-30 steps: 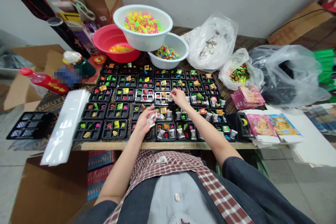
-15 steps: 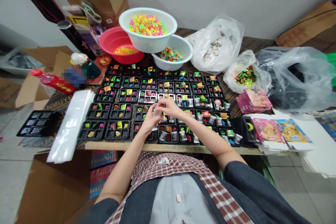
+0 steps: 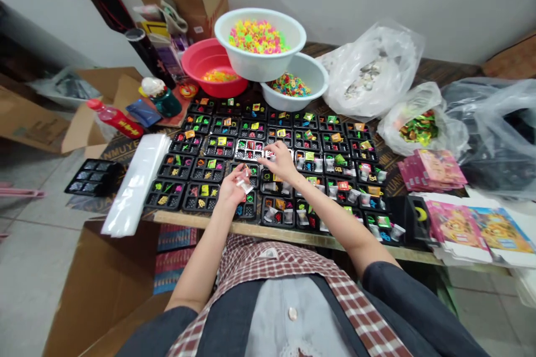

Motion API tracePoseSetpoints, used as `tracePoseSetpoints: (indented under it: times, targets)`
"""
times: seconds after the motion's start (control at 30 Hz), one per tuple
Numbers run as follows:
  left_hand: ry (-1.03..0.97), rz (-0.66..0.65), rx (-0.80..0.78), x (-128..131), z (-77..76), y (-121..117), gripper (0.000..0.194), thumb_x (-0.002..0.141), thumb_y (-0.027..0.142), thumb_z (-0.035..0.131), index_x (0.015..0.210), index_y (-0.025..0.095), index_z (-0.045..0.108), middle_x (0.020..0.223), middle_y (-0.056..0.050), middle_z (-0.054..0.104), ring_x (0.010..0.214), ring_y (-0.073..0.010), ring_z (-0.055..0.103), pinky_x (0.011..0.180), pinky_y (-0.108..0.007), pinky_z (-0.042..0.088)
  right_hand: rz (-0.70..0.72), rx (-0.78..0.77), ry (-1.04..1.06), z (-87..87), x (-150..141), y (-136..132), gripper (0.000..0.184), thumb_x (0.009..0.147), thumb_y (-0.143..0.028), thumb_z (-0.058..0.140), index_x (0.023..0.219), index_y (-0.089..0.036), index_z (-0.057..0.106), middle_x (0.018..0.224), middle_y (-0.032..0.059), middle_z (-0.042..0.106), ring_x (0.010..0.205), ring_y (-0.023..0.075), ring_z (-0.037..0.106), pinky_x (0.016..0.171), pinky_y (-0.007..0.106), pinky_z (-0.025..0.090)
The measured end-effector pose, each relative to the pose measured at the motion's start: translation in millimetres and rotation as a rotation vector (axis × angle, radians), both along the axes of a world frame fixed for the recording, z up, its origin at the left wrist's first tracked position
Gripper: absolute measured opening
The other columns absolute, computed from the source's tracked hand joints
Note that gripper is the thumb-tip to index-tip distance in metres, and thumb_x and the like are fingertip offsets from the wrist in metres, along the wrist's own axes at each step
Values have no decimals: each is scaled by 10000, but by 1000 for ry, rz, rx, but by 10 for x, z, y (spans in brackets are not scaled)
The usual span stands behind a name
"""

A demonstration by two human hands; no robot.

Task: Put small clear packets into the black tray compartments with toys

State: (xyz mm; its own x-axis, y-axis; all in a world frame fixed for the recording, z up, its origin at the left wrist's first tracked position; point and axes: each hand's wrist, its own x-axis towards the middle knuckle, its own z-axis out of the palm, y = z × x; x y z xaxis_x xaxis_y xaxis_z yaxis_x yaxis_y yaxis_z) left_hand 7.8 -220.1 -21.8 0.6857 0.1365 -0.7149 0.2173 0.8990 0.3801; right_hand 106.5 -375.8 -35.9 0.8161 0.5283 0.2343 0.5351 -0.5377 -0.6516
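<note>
Printed tabletop (image 3: 119, 149): letters "NMUYE" legible at nine o'clock, "UAN" at three; yellow characters on the red bottle (image 3: 119, 120), just past nine, are illegible.

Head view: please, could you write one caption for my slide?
Left hand holds small white packets; right hand is over black trays of colourful pieces.

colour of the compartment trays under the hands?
The compartment trays are black; best seen in the head view.

A red bottle (image 3: 117, 120) is near a white-topped teal jar (image 3: 168, 104).
</note>
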Motion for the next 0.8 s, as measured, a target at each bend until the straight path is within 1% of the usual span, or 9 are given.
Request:
tracePoseSetpoints:
  times: [0.1,0.13,0.17,0.23,0.3,0.43,0.57,0.7,0.8]
  targets:
    - [19,13,-13,41,-7,-16,320,705,-46,472,927,145,602,759,-40,643,615,-108,632,539,-175,492,490,155,20,10,-268,21,264,865,-349,705,1090,-213,689,1055,69,602,984,201,585,886,367,507]
    - [19,9,-11,50,-18,-32,330,708,-41,475,946,145,608,763,-40,648,609,-114,631,562,-198,511,589,173,26,-6,-343,36,218,883,-309,683,1084,-225,695,1071,65,609,1003,194,590,894,364,511]
    - [16,1,-6,53,-33,-52,345,709,-37,479,969,145,613,774,-44,656,617,-123,639,584,-219,526,627,185,27,-28,-406,54,170,906,-269,649,1063,-234,704,1081,64,617,1017,188,595,900,363,513]
    - [-8,-28,20,33,-68,-88,377,706,-40,490,1007,150,614,811,-55,679,675,-143,671,629,-240,543,567,212,34,-69,-498,86,158,948,-221,572,993,-245,721,1071,58,637,1008,177,606,886,356,515]
    - [-71,-36,83,-24,-101,-94,376,714,-42,520,1018,162,605,856,-64,702,756,-151,702,697,-247,557,437,244,74,-85,-556,100,188,968,-232,541,945,-245,727,1005,47,660,938,167,617,840,336,510]
    - [-212,57,338,-236,-154,49,326,701,14,662,976,182,608,888,-62,736,886,-165,721,872,-300,560,253,200,289,-67,-637,83,119,924,-247,613,922,-180,710,810,16,672,726,136,580,706,270,451]
    - [-163,129,639,-529,-239,266,304,618,119,774,898,179,671,838,-46,751,789,-158,713,783,-284,569,280,-14,457,-122,-735,96,55,832,-165,705,788,-146,679,666,-27,615,624,108,515,638,233,364]
    - [-112,79,937,-840,-369,325,237,597,264,819,785,161,718,757,-44,743,705,-152,686,711,-264,548,355,-182,394,-215,-847,159,106,800,-155,759,734,-151,676,689,-11,589,687,127,523,668,245,347]
    - [-84,61,1149,-1053,-455,271,228,637,338,810,766,170,726,743,-37,739,689,-158,677,703,-278,544,341,-232,287,-239,-901,167,111,760,-181,811,804,-167,710,784,26,601,803,172,546,714,272,375]
